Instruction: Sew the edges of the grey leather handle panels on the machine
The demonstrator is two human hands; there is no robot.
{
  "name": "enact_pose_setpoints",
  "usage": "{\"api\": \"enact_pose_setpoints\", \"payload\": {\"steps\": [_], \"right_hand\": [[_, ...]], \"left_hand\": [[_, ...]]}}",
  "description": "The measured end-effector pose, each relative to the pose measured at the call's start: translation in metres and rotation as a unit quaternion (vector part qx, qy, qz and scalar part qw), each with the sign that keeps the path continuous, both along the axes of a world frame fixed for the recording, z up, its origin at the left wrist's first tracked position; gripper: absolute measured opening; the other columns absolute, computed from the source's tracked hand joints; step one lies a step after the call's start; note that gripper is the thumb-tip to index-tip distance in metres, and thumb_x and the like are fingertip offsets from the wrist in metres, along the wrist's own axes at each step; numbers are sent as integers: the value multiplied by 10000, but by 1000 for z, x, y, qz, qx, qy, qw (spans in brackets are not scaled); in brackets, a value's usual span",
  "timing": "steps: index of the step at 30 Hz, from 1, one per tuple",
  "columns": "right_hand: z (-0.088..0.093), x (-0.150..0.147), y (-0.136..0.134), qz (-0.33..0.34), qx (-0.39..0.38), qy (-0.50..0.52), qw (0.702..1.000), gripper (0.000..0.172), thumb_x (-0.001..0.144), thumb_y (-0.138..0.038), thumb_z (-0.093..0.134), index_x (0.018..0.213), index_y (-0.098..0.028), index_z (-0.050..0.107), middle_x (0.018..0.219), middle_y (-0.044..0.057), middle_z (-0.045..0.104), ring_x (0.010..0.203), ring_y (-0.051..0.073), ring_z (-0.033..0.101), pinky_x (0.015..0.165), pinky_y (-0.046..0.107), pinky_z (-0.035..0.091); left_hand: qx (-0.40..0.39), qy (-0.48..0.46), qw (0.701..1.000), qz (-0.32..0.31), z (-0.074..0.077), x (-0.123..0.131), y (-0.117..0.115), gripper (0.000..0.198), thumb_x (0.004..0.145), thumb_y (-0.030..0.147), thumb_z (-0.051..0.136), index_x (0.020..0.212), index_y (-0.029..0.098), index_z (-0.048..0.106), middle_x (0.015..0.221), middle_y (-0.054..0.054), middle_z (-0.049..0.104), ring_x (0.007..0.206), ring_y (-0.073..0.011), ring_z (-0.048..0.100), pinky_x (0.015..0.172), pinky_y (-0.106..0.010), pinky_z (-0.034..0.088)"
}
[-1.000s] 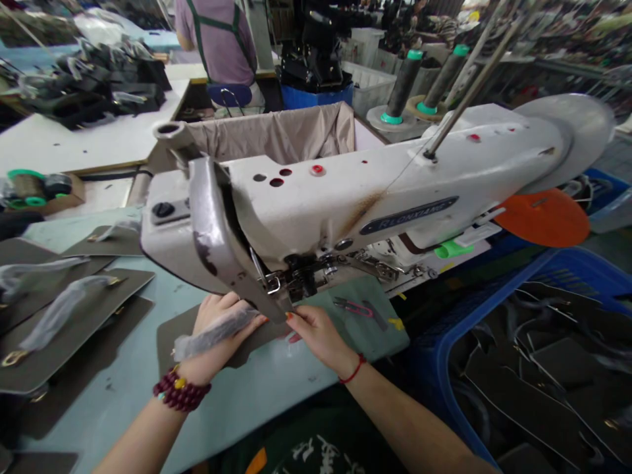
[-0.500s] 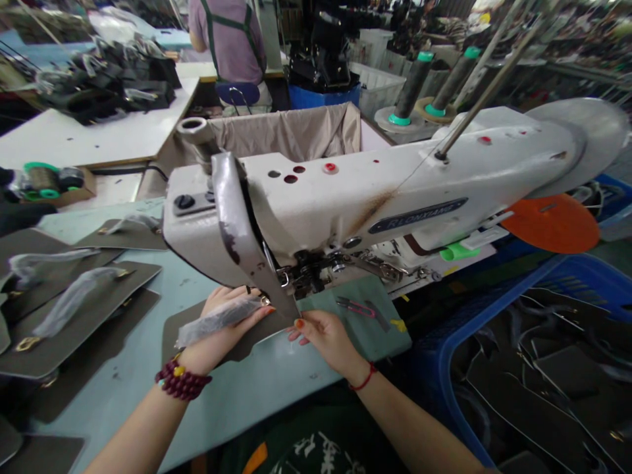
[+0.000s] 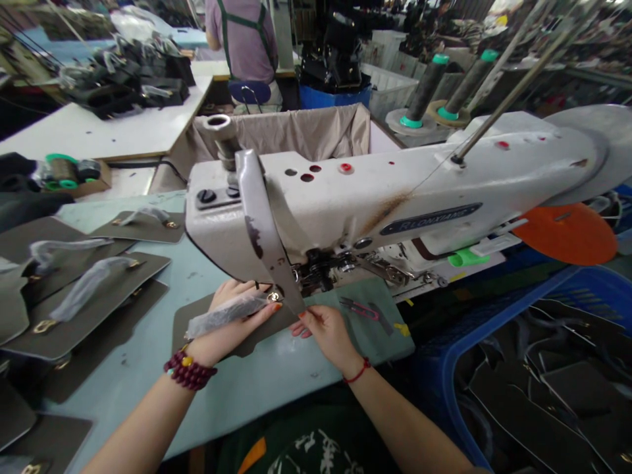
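A dark olive leather panel [image 3: 197,319] lies on the pale blue table under the head of a white sewing machine [image 3: 375,191]. My left hand [image 3: 224,326] lies flat on the panel, fingers stretched toward the needle, with a plastic-wrapped strap [image 3: 224,314] and its brass buckle across them. My right hand [image 3: 323,329] pinches the panel's near edge just right of the presser foot. The needle area itself is hidden behind the machine's head.
Several finished olive panels with wrapped straps [image 3: 83,296] are stacked at the left. Pink-handled snips [image 3: 360,307] lie right of the needle. A blue crate [image 3: 538,368] of dark pieces stands at the right. Thread cones [image 3: 424,89] and another person [image 3: 241,39] are behind.
Both hands and the panel stay at the needle, shifting only slightly. The view has drifted, so the machine sits further right in the frame.
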State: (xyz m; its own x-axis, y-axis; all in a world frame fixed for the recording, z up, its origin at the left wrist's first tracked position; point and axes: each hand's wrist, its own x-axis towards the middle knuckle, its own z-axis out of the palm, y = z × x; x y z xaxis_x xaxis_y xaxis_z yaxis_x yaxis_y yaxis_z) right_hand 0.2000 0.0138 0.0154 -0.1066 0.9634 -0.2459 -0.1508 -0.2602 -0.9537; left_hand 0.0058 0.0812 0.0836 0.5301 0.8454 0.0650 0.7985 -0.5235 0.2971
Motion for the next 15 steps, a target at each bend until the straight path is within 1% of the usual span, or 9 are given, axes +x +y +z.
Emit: {"api": "enact_pose_setpoints", "payload": {"steps": [3,5,8,12,15], "right_hand": [[0,1,2,-3,-9,2,1000,477,818,-576,574,740,-112,657,724,97,710,614,148,662,574,224,499],[0,0,3,-13,-9,4,1000,448,813,-548,595,720,-113,652,684,85,702,576,136,647,562,216,494],[-2,-4,3,-33,-5,3,999,414,819,-501,607,664,-118,640,611,58,674,522,115,612,534,197,476],[-6,-11,-1,-60,-6,6,998,414,834,-471,597,594,-134,613,553,28,633,483,93,569,510,179,450],[-6,-13,-2,-67,-6,14,998,418,844,-448,593,567,-136,608,536,21,614,473,83,547,508,173,438]], "left_hand": [[6,20,1000,21,-9,2,0,418,850,592,488,970,236,671,841,-29,667,788,-226,554,763,-354,409],[-3,15,1000,27,-12,4,1,436,851,603,478,950,226,672,847,-32,665,796,-223,551,766,-353,405],[-36,-17,999,29,-8,7,3,417,860,580,476,956,228,679,879,-33,674,829,-225,558,777,-350,409],[-65,-76,995,28,0,7,4,379,840,548,518,992,243,683,966,-40,680,942,-250,553,808,-349,419],[-75,-111,990,40,4,8,4,341,823,537,541,929,252,695,953,-35,683,976,-259,547,804,-346,427]]}}
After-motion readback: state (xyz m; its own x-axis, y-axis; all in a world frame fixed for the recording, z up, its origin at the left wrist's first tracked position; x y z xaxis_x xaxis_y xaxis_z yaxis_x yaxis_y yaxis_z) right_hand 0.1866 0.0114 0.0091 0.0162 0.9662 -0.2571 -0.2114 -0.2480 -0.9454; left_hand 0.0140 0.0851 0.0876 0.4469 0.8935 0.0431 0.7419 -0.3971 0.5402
